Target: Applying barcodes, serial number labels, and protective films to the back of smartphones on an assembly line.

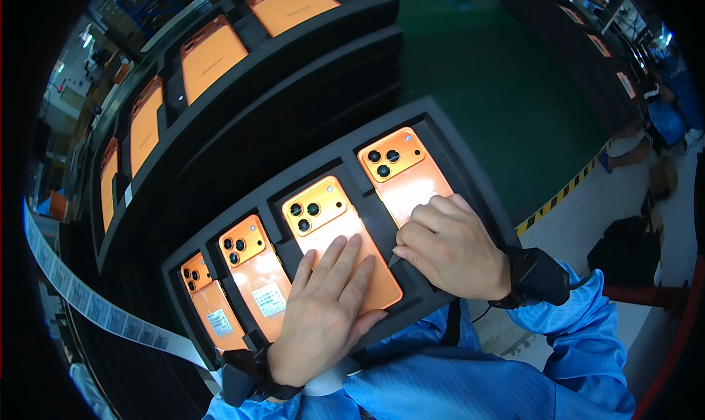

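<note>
Four orange smartphones lie backs up in the slots of a black foam tray (261, 192). My left hand (319, 321) rests on the third phone from the left (371, 280), its fingers stretched out and spread. Over the lower part of the rightmost phone (411, 189), my right hand (455, 247) is closed, fingertips bent down toward the tray; whatever they hold is hidden. A white printed label sits on the leftmost phone (209, 302) and another on the second phone (253, 266). The two phones under my hands show no label on their visible parts.
A strip of white labels (95, 302) runs from the far left toward my left wrist. Behind the tray stands a stack of black foam trays (294, 60) holding more orange phones. Further trays (558, 45) and a person (664, 119) are at the right, past yellow-black floor tape (562, 192).
</note>
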### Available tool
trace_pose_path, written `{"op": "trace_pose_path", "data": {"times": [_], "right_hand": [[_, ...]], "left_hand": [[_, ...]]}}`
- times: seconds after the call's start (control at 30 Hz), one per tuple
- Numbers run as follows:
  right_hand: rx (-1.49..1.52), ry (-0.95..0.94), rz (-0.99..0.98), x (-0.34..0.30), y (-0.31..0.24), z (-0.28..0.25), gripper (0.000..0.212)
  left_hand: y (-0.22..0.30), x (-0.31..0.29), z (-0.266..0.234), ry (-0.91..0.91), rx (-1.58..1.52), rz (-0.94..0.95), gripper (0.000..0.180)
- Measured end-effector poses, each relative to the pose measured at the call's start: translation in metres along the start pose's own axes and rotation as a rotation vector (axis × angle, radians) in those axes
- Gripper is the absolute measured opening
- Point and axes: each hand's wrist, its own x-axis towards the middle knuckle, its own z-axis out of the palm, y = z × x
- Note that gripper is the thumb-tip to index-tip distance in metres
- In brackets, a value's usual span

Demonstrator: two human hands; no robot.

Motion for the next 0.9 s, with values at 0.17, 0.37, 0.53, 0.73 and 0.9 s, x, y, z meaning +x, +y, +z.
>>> {"op": "trace_pose_path", "data": {"times": [0.17, 0.37, 0.53, 0.73, 0.9], "right_hand": [[0.000, -0.011, 0.009, 0.000, 0.000, -0.003, 0.012], [-0.021, -0.006, 0.004, 0.000, 0.001, 0.000, 0.013], [-0.012, -0.013, 0.010, -0.001, 0.001, 0.000, 0.013], [0.038, -0.012, 0.007, 0.000, 0.002, 0.001, 0.012], [0.000, 0.028, 0.020, -0.001, 0.000, 0.002, 0.012]], "left_hand": [[-0.006, 0.002, 0.013, 0.064, -0.093, -0.015, 0.073], [-0.006, -0.001, 0.016, 0.087, -0.111, -0.028, 0.071], [-0.005, -0.002, 0.016, 0.086, -0.132, -0.029, 0.071], [-0.006, -0.001, 0.016, 0.083, -0.140, -0.028, 0.072], [-0.006, -0.003, 0.016, 0.080, -0.130, -0.026, 0.072]]}}
